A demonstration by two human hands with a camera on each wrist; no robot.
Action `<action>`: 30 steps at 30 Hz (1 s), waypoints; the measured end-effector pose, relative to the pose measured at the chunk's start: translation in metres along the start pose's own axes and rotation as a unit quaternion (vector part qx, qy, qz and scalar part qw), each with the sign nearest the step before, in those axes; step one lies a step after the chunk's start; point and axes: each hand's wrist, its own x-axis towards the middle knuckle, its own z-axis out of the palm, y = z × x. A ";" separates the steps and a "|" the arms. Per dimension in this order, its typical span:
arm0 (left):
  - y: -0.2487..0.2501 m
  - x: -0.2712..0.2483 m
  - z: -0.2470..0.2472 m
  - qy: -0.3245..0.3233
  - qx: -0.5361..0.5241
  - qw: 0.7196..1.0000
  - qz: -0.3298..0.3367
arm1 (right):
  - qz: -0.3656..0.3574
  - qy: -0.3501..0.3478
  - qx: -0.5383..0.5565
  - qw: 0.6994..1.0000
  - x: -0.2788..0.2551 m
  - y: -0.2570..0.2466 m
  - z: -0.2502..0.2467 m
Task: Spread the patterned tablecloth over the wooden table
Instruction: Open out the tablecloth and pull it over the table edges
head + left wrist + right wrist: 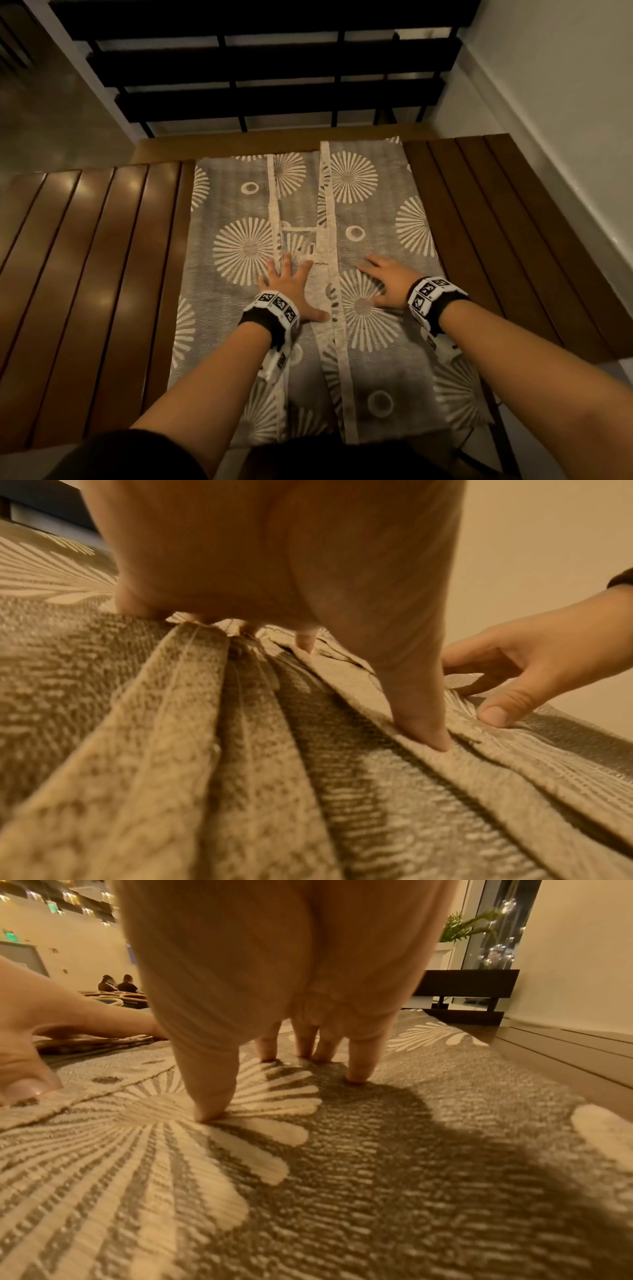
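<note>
Two hands are seen from the head view, both laid flat on the patterned tablecloth (308, 260), which lies still folded into a long strip down the middle of the wooden surface (102, 257). Bare slats are left showing outward of each hand. The left hand (291, 291) is spread open, its thumb stretched toward a pale hem band that runs between the two hands. The right hand (383, 284) is likewise open, palm down on a sunburst print, nothing being gripped by either.

From the left wrist view, the left hand (274, 561) is shown pressing down with extended fingers (421, 723) onto stacked folds that fan out below the palm. The right hand (534, 664) is seen just beyond the thumb, its fingers touching the cloth; whether an edge is being lifted there cannot be told for certain.

From the right wrist view, the right hand (274, 974) is propped on straight fingertips (209, 1110) upon the weave, with the left hand (44, 1031) close beside it, resting on a folded edge.

The fabric is judged soft, fairly thick and limp, likely to drape and drag rather than slide. Hold would best be taken at the free hemmed edges lying between the hands, and each layer drawn outward toward the bare slats.
</note>
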 end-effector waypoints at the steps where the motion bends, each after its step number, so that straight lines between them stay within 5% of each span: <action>1: 0.004 -0.001 0.001 -0.001 0.000 1.000 0.001 | -0.003 -0.004 0.005 1.000 -0.004 0.005 0.001; 10: 0.011 -0.002 0.002 0.013 -0.037 0.999 0.004 | -0.021 0.030 0.054 0.998 -0.006 -0.004 -0.022; 15: 0.008 0.005 -0.016 0.164 -0.171 0.972 -0.004 | -0.139 0.082 -0.006 0.987 -0.006 -0.034 -0.020; 18: 0.009 0.011 -0.032 0.201 -0.211 0.956 0.009 | -0.240 0.108 -0.103 0.959 -0.005 -0.051 -0.002; 22: 0.010 0.028 -0.050 0.166 -0.261 0.951 -0.010 | -0.287 -0.011 -0.225 0.931 0.000 -0.066 0.019; 26: 0.028 0.047 -0.069 0.114 -0.243 0.963 -0.002 | -0.314 -0.022 -0.270 0.910 -0.005 -0.068 0.019; 30: 0.058 0.073 -0.084 0.074 -0.235 0.969 0.020 | -0.251 -0.110 -0.275 0.922 -0.018 -0.079 0.020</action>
